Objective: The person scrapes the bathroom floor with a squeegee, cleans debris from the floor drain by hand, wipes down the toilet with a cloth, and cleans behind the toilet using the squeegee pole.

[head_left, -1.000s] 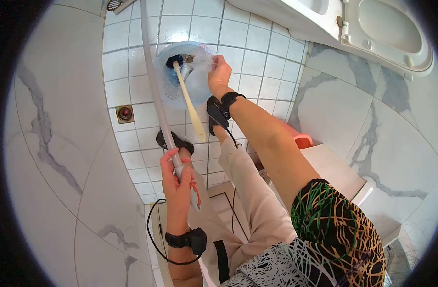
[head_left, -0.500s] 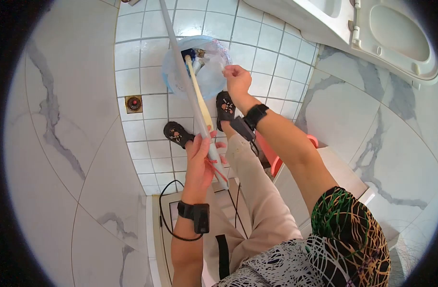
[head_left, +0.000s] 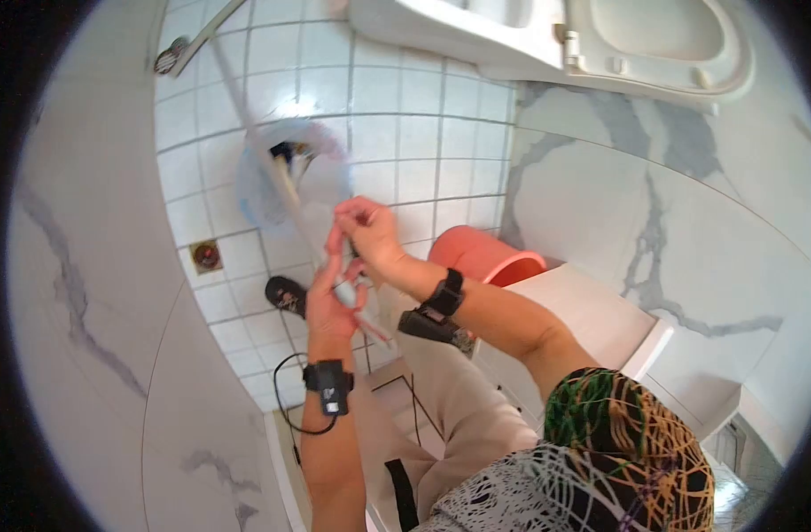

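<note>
At the view's centre, the left hand (head_left: 331,303) grips a long, slim grey pole (head_left: 245,115); the right hand (head_left: 372,238) sits just beside it at 1 o'clock, fingertips bunched, any hold unclear. Fingertip handling seems in hand; the next move calls for a steady left grip. The pole's long axis runs 11-to-5 o'clock, near end pointing to 5, crossing before a round, translucent pale-blue container (head_left: 253,197).

The left hand (head_left: 330,310) wraps the near end of a long grey pole (head_left: 236,99), which slants over a pale blue bin (head_left: 247,186) to a narrow bar on the white floor tiles (head_left: 377,142). A brush's cream handle (head_left: 288,191) sticks out of the bin. The right hand (head_left: 374,238), fingers bent together, is at the left fingertips; whether it pinches anything is unclear. A coral bucket (head_left: 476,255) stands near the right forearm, and a square floor drain (head_left: 206,256) lies left of the bin.
</note>
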`<state>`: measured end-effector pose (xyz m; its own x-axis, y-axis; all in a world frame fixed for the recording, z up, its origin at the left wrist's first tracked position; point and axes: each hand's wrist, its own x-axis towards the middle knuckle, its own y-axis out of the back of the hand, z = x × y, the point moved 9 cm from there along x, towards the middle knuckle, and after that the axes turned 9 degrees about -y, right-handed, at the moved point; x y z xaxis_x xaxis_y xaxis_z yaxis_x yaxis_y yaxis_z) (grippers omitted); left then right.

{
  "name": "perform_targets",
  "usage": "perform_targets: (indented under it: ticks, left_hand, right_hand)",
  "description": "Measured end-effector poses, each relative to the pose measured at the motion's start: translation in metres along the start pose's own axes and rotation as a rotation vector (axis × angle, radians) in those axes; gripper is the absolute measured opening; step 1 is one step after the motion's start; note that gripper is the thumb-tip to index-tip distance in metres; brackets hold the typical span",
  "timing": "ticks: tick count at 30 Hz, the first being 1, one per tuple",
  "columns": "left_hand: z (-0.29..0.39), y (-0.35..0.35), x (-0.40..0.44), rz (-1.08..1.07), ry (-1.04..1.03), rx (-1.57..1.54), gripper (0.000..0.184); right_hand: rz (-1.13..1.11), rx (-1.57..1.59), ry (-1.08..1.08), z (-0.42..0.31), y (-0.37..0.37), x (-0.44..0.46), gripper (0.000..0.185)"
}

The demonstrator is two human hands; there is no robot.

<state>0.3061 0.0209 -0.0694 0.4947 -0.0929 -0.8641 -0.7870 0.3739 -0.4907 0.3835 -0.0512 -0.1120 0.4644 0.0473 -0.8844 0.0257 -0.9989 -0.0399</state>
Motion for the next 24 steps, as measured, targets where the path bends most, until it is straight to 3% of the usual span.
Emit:
perform_targets:
  ticks: [9,12,14,16,17,19,22,24]
  left_hand:
    - [0.007,-0.035,0.009,0.000,-0.113,-0.032,0.046]
    - [0.010,-0.022,0.011,0.055,-0.136,-0.017,0.048]
    - [0.011,-0.012,0.011,0.047,-0.146,-0.021,0.048]
    - [0.013,-0.010,0.012,0.008,-0.133,-0.056,0.047]
    - [0.014,-0.009,0.012,-0.009,-0.128,-0.068,0.047]
    - [0.014,-0.007,0.011,-0.039,-0.068,-0.107,0.048]
    - [0.011,0.003,0.012,0.026,-0.041,-0.084,0.052]
    - [0.015,0.002,0.012,0.017,-0.077,-0.044,0.053]
  right_hand:
    - [0.041,-0.096,0.026,-0.008,0.030,0.023,0.008]
    - [0.029,-0.046,0.123,-0.001,0.033,0.034,0.012]
    - [0.137,-0.068,0.050,-0.011,0.041,0.021,0.011]
    - [0.227,-0.139,0.167,0.000,0.058,0.037,0.020]
    - [0.270,-0.110,0.126,-0.003,0.062,0.034,0.023]
    - [0.188,-0.307,0.249,-0.015,0.048,0.034,0.024]
    - [-0.097,-0.290,0.178,-0.004,0.018,0.036,0.023]
    - [-0.004,-0.366,0.182,-0.003,0.019,0.039,0.017]
